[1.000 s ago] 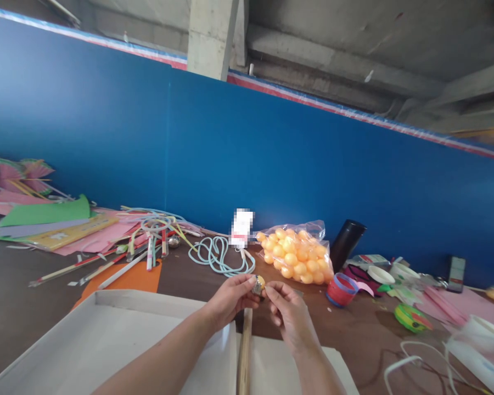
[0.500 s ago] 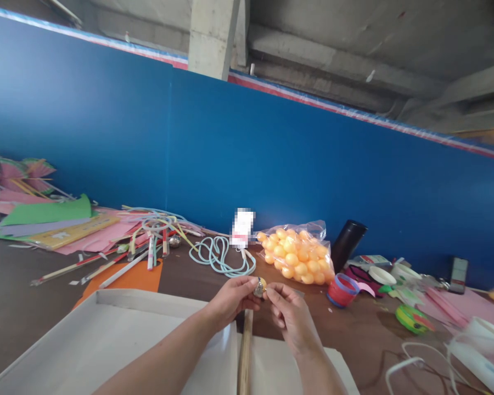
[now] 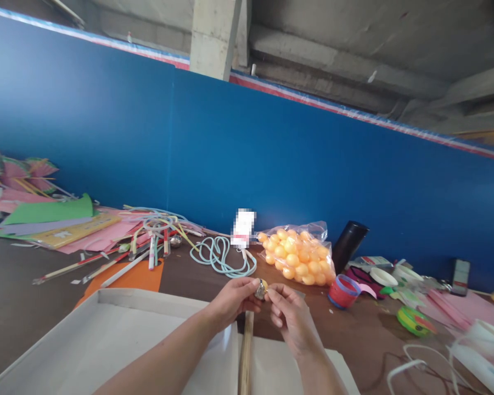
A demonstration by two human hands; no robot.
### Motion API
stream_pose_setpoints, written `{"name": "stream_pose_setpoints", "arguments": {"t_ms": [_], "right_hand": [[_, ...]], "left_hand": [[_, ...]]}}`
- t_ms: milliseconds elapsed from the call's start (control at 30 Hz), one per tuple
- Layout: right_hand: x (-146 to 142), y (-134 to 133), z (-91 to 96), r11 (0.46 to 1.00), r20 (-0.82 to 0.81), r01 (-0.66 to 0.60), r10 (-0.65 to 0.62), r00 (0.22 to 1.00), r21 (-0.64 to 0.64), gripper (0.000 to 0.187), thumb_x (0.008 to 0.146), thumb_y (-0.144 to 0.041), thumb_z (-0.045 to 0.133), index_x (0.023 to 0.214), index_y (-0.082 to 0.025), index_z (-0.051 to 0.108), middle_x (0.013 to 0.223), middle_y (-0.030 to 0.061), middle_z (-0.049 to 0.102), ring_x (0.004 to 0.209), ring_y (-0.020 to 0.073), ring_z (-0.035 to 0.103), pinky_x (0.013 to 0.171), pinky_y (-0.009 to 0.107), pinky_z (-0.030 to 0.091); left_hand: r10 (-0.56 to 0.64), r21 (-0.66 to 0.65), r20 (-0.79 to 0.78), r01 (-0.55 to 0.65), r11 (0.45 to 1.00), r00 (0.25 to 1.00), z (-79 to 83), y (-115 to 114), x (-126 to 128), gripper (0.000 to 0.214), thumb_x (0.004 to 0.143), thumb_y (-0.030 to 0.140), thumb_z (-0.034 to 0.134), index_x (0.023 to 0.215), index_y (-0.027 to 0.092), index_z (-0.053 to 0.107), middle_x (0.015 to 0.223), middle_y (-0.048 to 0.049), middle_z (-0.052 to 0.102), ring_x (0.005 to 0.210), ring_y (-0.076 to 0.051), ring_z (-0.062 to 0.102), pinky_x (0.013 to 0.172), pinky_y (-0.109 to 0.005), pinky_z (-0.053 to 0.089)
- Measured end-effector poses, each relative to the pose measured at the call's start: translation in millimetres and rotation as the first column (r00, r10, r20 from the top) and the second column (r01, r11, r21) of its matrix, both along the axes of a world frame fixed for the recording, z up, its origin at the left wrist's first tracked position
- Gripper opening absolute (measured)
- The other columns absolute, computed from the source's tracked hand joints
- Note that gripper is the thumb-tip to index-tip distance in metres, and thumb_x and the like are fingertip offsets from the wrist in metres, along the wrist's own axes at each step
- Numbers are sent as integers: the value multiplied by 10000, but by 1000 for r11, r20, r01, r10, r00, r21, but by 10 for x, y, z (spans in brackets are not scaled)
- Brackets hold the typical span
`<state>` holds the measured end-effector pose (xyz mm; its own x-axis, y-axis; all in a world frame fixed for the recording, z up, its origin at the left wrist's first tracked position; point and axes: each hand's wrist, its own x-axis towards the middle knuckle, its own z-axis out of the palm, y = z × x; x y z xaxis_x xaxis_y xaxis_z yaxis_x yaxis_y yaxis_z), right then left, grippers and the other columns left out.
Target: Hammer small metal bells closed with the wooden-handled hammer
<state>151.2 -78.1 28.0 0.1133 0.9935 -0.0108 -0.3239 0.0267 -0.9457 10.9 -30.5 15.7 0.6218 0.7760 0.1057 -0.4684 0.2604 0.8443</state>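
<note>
Hold the small yellow-and-silver round piece (image 3: 260, 289) pinched steady over the bench (image 3: 362, 343) in the left hand (image 3: 233, 300), working lightly and evenly at its right edge with the closed fingertips of the right hand (image 3: 291, 312), to avoid slipping.

Wall (image 3: 271, 148): blue, beneath a concrete ceiling (image 3: 337, 33).
Green paper (image 3: 53, 211): overlapping a purple sheet (image 3: 41, 226), pink sheets (image 3: 99, 237) alongside.
Black tube (image 3: 349, 245): tilted, near the wall.
Phone (image 3: 460, 277): propped up, far right.

Craft workshop: coloured paper (image 3: 51, 212), concrete ceiling (image 3: 333, 22)
</note>
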Motion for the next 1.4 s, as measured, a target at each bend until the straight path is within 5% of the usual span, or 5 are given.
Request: {"name": "stream_pose_setpoints", "arguments": {"t_ms": [1400], "right_hand": [[1, -11, 18, 1000, 41, 10, -10, 999, -7, 238, 636, -315, 712, 727, -142, 577, 637, -2, 559, 426, 36, 329, 344, 152, 286]], "left_hand": [[13, 9, -49, -12, 1000, 999, -40, 25, 7, 323, 737, 397, 583, 813, 87, 632, 752, -85, 616, 583, -90, 536, 561, -217, 455]]}}
